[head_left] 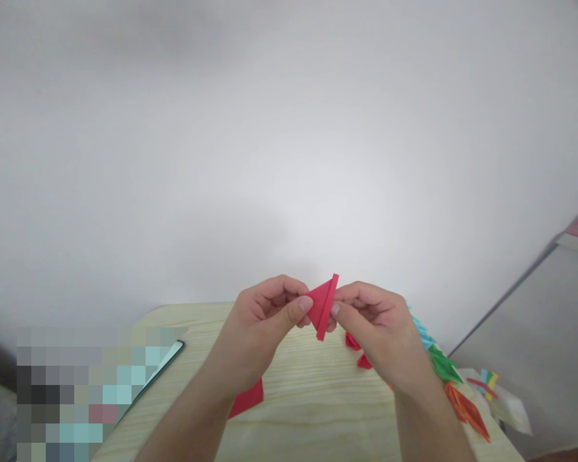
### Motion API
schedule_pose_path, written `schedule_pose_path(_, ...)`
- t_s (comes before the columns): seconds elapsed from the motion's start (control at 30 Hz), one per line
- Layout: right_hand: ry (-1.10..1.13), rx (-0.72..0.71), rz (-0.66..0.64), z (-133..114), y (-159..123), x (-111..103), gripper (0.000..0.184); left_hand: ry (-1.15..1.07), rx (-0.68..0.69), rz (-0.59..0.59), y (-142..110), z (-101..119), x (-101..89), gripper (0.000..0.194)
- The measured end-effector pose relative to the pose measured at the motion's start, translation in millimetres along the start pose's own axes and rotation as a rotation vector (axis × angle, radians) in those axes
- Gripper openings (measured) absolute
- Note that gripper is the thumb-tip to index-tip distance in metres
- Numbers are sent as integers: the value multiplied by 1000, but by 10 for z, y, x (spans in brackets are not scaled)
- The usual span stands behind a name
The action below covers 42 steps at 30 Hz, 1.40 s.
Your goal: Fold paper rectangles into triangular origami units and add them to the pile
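Observation:
A small red folded paper triangle (pixel 320 304) is held up between both hands above the table. It has a narrow folded strip along its right edge, and its point faces left. My left hand (pixel 270 321) pinches the pointed side, thumb in front and fingers behind. With thumb and fingertips, my right hand (pixel 378 327) grips the strip edge. Beneath my left wrist lies a flat piece of red paper (pixel 249 398), partly covered by the arm. Small red folded pieces (pixel 365 362) rest on the table beside my right hand.
A wood-grain table (pixel 308 423) stands against a pale wall (pixel 289 128). Along its right edge lie light blue (pixel 422 332), green (pixel 443 364) and orange folded papers (pixel 466 410). A tablet-like device (pixel 173 353), mostly pixelated, is at left. A clear bag (pixel 510 410) sits beyond the right edge.

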State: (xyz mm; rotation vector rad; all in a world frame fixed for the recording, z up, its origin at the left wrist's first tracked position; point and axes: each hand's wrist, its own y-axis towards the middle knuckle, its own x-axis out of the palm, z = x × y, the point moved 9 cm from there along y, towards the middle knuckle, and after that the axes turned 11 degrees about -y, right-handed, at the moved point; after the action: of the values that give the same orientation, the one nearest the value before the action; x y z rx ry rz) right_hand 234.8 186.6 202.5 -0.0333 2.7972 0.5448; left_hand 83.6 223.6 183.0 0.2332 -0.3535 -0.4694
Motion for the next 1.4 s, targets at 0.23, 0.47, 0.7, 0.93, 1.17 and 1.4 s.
schedule_pose_path(0.23, -199, -39, 117, -40, -6, -77, 13, 76, 32, 57, -11, 54, 13, 16)
schedule_pose_path(0.47, -196, -39, 129, -35, -3, -68, 10, 180, 67, 58, -41, 101, 14, 19)
schedule_pose_path(0.7, -66, 16, 40, 16, 18, -42, 9, 114, 91, 36, -79, 131, 62, 14)
schedule_pose_path(0.93, 179, 74, -75, 20, 34, 25, 16, -37, 82, 38, -94, 106, 55, 21)
schedule_pose_path(1.17, 271, 107, -135, 116, 31, 144, 16, -43, 151, -67, -142, 239, 155, 15)
schedule_pose_path(1.4, 249, 117, -161, 186, 34, 202, 22, 69, 289, -126, -158, 371, 181, 22)
